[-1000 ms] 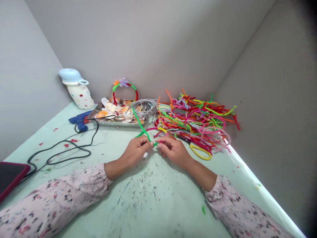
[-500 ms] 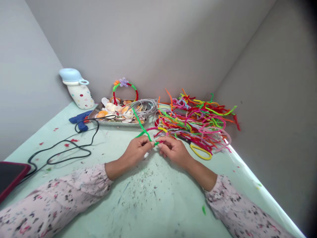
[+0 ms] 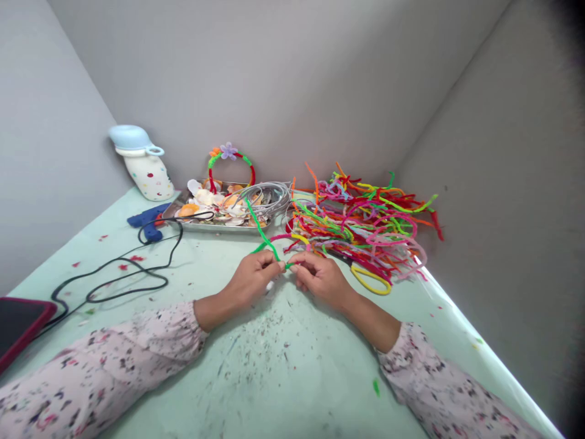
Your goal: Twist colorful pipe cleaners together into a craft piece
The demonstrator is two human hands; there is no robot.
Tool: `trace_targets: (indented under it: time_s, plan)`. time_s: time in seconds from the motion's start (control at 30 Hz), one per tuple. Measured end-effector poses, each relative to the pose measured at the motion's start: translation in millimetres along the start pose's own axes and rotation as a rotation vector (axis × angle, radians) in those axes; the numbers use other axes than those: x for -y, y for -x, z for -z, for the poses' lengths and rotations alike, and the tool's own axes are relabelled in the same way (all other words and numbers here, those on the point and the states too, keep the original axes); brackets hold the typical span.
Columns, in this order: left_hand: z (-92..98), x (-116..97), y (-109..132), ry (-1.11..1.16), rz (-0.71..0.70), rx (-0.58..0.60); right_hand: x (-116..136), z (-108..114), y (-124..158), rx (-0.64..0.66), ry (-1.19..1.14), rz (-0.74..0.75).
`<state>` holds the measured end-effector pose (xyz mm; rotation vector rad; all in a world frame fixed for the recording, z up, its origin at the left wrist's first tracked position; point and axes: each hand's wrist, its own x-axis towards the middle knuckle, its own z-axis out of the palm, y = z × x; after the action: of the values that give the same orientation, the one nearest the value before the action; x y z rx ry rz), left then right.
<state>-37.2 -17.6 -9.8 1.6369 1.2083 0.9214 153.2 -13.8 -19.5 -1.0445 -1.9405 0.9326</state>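
Between my fingertips is a green pipe cleaner (image 3: 261,229), its free end sticking up and to the left. My left hand (image 3: 255,276) pinches it, and my right hand (image 3: 320,277) pinches its other part close by, the fingertips almost touching. A curved band wrapped in pink and yellow pipe cleaner (image 3: 299,238) arches behind both hands; its lower part is hidden by them. Just right of my right hand lie yellow-handled scissors (image 3: 371,280), partly under the pile of coloured pipe cleaners (image 3: 361,222).
Behind my hands a metal tray (image 3: 219,229) holds shells and coiled grey wire (image 3: 274,198). A finished headband with flowers (image 3: 228,152) stands there. At left are a blue glue gun (image 3: 148,221), its black cord (image 3: 123,262), a white bottle (image 3: 148,174) and a dark red-edged object (image 3: 22,332).
My right fingers have shifted very slightly around the pipe cleaner. Everything else stays in place.
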Motion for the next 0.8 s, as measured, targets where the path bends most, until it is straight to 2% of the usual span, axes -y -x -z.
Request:
trace_targets:
  time_s: [0.13,0.23,0.3,0.47,0.6,0.8]
  plan:
    - [0.7,0.9,-0.2,-0.019,-0.009,-0.001,0.4,-0.5,1.2,-0.084,0.051,0.057]
    - [1.1,1.0,0.0,-0.047,-0.020,0.011,4.5,0.2,1.7,-0.198,0.147,0.151]
    - [1.1,0.6,0.2,-0.061,-0.034,0.013,6.7,0.7,1.6,-0.228,0.187,0.216]
    - [0.9,0.8,0.3,-0.086,-0.075,0.012,4.6,0.4,0.2,-0.207,0.197,0.304]
    - [0.9,2.5,-0.1,-0.100,-0.104,0.014,2.5,0.4,-0.9,-0.133,0.216,0.296]
    - [1.4,4.2,-0.9,-0.118,-0.109,0.022,3.5,1.1,-1.9,-0.116,0.237,0.293]
